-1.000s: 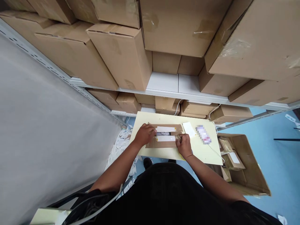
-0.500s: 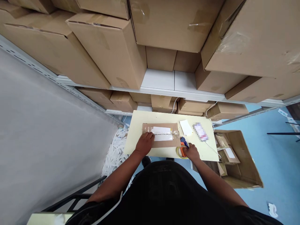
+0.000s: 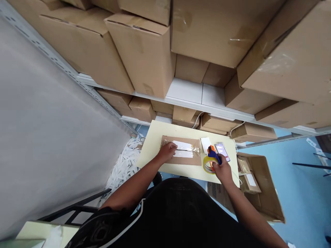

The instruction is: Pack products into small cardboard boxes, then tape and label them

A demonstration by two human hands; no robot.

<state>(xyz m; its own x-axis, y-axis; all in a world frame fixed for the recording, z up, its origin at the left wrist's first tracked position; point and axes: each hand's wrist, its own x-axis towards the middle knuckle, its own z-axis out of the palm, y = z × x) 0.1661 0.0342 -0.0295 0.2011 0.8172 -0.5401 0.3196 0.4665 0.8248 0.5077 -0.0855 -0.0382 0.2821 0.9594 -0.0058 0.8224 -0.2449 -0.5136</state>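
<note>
1. One right hand (image 3: 223, 171) grips one blue-and-orange tape dispenser (image 3: 213, 153), its one yellow-edged tape roll (image 3: 205, 165) over the near part of the table, right of the parcel.
2. One left hand (image 3: 167, 152) rests on the parcel's left part, fingers curled; whether it pinches anything, I cannot tell.
3. One flat cardboard parcel (image 3: 184, 161) lies on one cream table (image 3: 154, 137), left of the dispenser. Two white labels (image 3: 182, 145) flank its single lengthwise seam, one on each side; clear tape (image 3: 196, 150) shines at both ends.
4. One white sheet (image 3: 204, 142) and one phone (image 3: 224, 153) lie beyond the dispenser, the phone farther right.
5. One open carton (image 3: 269, 186) stands right of the table, with at least one taped parcel inside.
6. Behind the table, one shelving rack (image 3: 190, 99) shows two levels of cardboard boxes (image 3: 144, 55); two small ones sit side by side at the upper level's back.
</note>
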